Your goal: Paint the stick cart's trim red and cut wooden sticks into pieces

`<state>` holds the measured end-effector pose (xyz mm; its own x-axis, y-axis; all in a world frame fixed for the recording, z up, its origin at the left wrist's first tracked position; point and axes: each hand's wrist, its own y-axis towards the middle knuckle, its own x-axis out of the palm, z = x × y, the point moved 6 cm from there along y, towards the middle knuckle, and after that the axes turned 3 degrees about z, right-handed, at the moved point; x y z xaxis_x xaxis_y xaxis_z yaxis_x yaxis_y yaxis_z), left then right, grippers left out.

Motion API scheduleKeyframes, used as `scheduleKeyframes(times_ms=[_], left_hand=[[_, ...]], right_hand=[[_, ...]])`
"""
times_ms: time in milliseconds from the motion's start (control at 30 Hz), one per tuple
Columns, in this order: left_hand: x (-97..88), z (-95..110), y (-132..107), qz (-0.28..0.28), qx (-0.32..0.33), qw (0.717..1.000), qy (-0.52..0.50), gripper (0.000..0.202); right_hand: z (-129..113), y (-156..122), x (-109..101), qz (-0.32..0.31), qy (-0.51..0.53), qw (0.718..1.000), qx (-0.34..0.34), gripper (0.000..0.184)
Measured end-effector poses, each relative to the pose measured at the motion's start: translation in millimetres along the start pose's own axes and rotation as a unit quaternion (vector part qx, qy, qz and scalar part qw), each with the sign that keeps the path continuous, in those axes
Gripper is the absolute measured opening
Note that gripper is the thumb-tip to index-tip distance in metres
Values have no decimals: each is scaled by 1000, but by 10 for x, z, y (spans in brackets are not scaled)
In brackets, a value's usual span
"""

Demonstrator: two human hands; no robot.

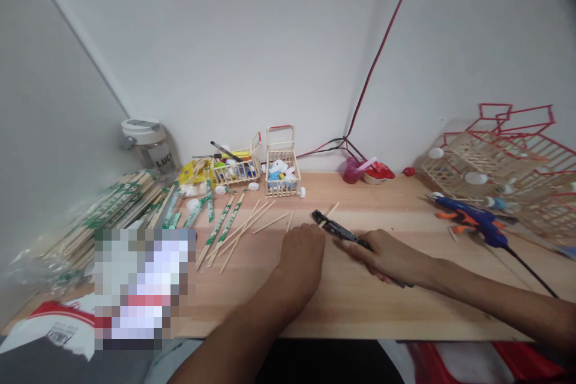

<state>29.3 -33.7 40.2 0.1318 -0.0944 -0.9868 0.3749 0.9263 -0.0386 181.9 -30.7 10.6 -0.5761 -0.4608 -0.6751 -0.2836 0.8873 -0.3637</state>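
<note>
- Fingers of the right hand (387, 253) wrap the handles of the black pliers (341, 231), over the middle of the desk (355, 315); likely stiff and fairly heavy, best held well back.
- Left hand (302, 257): its fingers curl together, seemingly on the near end of a thin wooden stick (333, 209), though the knuckles hide their tips.
- That stick crosses the pliers' head, pointing toward the desk's back edge; it should be light, stiff and easily snapped, so pinch it close to the jaws.
- Loose sticks (270, 222) lie toward the desk's left edge, probably just as light.
- Near the back edge, a stick cart (282, 189) looks fragile.
</note>
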Motion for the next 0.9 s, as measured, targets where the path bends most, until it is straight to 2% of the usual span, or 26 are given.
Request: scheduleKeyframes(times_ms=[167,567,900], left_hand=[[4,0,8,9,-3,1000,4,32],[-49,-5,-30,-16,-7,1000,-10,32],[-40,-22,-34,-6,-3,1000,-20,31]], right_hand=[[25,15,6,-6,7,1000,-1,55],[-17,7,8,-13,4,1000,-4,60],[-6,1,5,-13,-2,1000,-14,58]])
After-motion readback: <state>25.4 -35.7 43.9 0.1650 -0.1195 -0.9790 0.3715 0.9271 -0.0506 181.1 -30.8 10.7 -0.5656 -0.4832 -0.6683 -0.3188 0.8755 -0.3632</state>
